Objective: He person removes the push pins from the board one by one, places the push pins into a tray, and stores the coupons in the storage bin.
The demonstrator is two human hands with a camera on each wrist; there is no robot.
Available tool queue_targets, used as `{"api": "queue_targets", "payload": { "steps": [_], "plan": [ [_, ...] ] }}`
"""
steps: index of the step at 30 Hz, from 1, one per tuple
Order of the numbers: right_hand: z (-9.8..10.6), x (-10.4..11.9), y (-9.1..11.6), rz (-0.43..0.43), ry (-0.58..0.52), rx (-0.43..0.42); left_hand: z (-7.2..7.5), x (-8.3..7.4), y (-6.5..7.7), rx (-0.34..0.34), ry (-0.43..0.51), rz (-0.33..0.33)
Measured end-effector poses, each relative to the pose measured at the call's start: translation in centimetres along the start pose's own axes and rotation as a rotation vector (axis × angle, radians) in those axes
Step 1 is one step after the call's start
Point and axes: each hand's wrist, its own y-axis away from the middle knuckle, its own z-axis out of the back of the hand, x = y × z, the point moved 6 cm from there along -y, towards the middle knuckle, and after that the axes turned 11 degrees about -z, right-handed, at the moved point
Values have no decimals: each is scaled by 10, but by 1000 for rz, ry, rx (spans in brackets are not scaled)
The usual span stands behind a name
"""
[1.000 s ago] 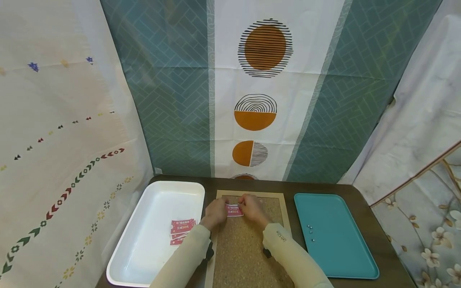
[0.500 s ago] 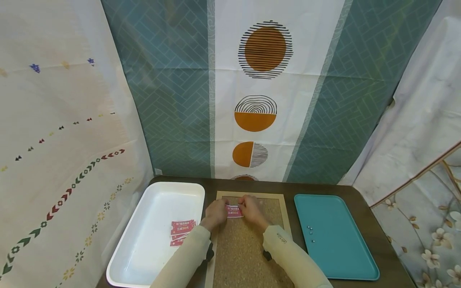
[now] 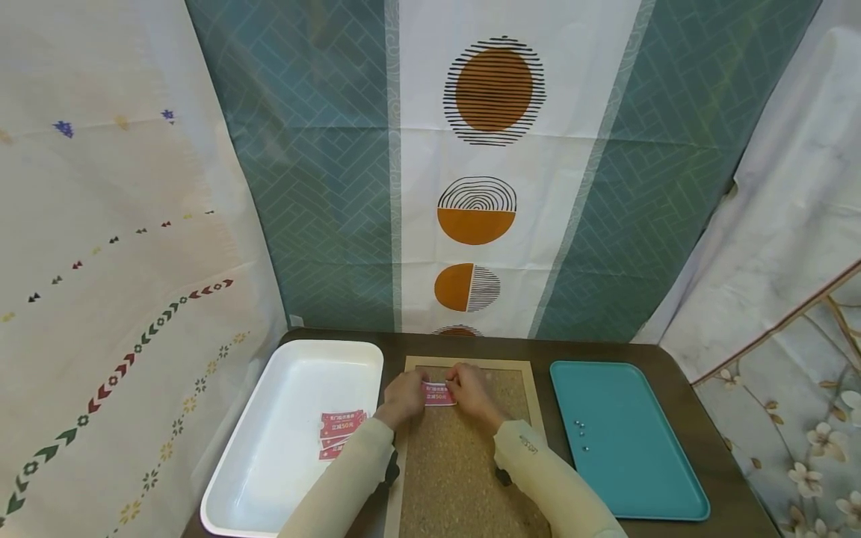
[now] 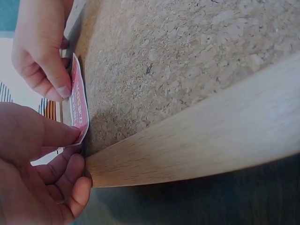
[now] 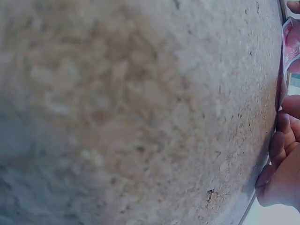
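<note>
A small pink-red paper coupon (image 3: 439, 394) with white printing lies at the far end of a wood-framed corkboard (image 3: 464, 478). At its left end, my left hand (image 3: 404, 397) pinches the paper between thumb and fingers. The right hand (image 3: 473, 390) grips the upper right corner with its fingertips. In the left wrist view, the coupon (image 4: 80, 105) bows slightly up from the cork between both hands. The right wrist view catches only the right hand's fingers (image 5: 283, 145) and part of the coupon at the edge. Whether a pin is under the right fingertips is hidden.
To the left stands a white tray (image 3: 269, 448) with several more red coupons (image 3: 341, 424) in it. A teal tray (image 3: 639, 448) on the right holds several tiny shiny balls or pins (image 3: 581, 424). Curtains hang behind the dark table (image 3: 538, 348).
</note>
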Motion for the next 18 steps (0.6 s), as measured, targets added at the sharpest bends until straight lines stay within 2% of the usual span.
{"api": "queue_targets", "payload": {
  "steps": [7, 11, 15, 18],
  "plan": [
    [2, 0, -1, 10, -46, 2, -3, 6, -2, 1, 6, 5],
    [4, -2, -2, 8, -98, 36, -4, 8, -4, 0, 14, 8],
    [6, -4, -1, -4, -192, 106, -3, 8, -6, -10, 32, 14],
    [10, -4, 1, 28, -223, 129, -4, 9, -7, -16, 46, 13]
  ]
}}
